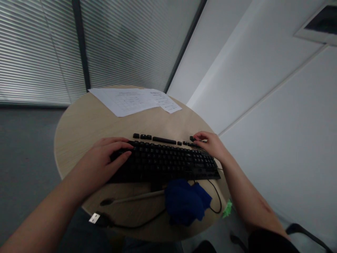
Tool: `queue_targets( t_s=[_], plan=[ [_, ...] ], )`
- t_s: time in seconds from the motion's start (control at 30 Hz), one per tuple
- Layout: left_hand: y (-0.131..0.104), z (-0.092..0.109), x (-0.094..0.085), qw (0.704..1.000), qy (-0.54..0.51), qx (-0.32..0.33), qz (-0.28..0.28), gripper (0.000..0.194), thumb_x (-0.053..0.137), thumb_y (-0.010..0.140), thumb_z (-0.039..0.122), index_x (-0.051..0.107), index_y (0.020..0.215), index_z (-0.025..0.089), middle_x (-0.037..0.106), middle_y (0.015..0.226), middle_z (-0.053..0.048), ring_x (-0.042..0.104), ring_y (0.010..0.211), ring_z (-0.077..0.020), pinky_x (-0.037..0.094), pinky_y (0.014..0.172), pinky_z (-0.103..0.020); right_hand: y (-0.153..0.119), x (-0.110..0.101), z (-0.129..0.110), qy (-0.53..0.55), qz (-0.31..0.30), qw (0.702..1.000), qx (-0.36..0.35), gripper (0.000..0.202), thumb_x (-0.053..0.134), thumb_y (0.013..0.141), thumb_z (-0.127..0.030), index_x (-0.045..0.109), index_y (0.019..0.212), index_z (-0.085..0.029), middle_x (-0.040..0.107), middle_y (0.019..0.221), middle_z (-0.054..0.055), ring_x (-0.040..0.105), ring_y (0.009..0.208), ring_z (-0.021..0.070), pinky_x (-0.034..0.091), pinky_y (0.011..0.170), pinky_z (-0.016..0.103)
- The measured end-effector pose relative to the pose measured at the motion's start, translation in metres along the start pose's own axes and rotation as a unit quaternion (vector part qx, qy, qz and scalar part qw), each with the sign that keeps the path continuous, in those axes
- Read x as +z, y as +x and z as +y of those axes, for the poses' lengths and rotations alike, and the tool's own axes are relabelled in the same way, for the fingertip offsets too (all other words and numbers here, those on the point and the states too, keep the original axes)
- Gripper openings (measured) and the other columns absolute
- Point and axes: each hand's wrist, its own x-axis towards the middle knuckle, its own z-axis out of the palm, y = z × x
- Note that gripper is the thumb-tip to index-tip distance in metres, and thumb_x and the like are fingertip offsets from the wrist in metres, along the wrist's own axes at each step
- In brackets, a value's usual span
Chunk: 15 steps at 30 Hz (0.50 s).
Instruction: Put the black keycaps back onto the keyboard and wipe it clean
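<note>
A black keyboard (168, 161) lies across the round wooden table. Beyond its far edge, loose black keycaps stand in a row, among them a long bar-shaped one (164, 141). My left hand (107, 156) rests over the keyboard's left end, its fingers bent, with thumb and fingertips near the edge keys; anything between them is too dark to make out. At the right end of the row, my right hand (206, 142) has thumb and index finger around a small dark keycap (192, 138), or right beside it.
Nearer me lie a crumpled blue cloth (184, 202), a thin light-coloured stick (138, 196) with a dark end, and a black cable with a USB plug (94, 218). Printed papers (131, 101) cover the far edge. Something green (227, 208) shows beside the table at right.
</note>
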Motion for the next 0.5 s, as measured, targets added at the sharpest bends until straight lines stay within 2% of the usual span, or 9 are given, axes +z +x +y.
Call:
queue_targets(
  t_s=[0.13,0.23,0.5],
  plan=[
    [0.001,0.000,0.001,1.000,0.006,-0.007,0.004,0.037,0.050,0.093,0.051,0.073,0.105,0.024,0.072,0.123,-0.008,0.062,0.115,-0.0304,0.045,0.109,-0.054,-0.050,-0.003,-0.027,0.016,-0.046,0.998,-0.049,0.016,0.067,0.092,-0.028,0.076,0.104,-0.024,0.078,0.101,0.004,0.073,0.094,0.0197,0.057,0.087,0.034],
    [0.001,-0.001,0.002,1.000,0.011,-0.006,0.004,0.038,0.051,0.092,0.053,0.073,0.103,0.025,0.073,0.124,-0.008,0.062,0.115,-0.0307,0.044,0.109,-0.054,-0.074,0.003,-0.039,-0.001,-0.084,0.995,-0.056,0.015,0.067,0.093,-0.024,0.077,0.104,-0.025,0.079,0.106,0.003,0.074,0.096,0.0193,0.058,0.086,0.033],
    [0.001,0.000,0.002,1.000,0.023,-0.003,-0.001,0.039,0.050,0.093,0.052,0.073,0.105,0.023,0.072,0.124,-0.009,0.063,0.114,-0.0314,0.044,0.108,-0.054,-0.089,0.018,-0.040,-0.029,-0.090,0.991,-0.092,0.020,0.065,0.094,-0.020,0.077,0.110,-0.026,0.079,0.111,0.004,0.073,0.104,0.0209,0.057,0.095,0.040]
  ],
)
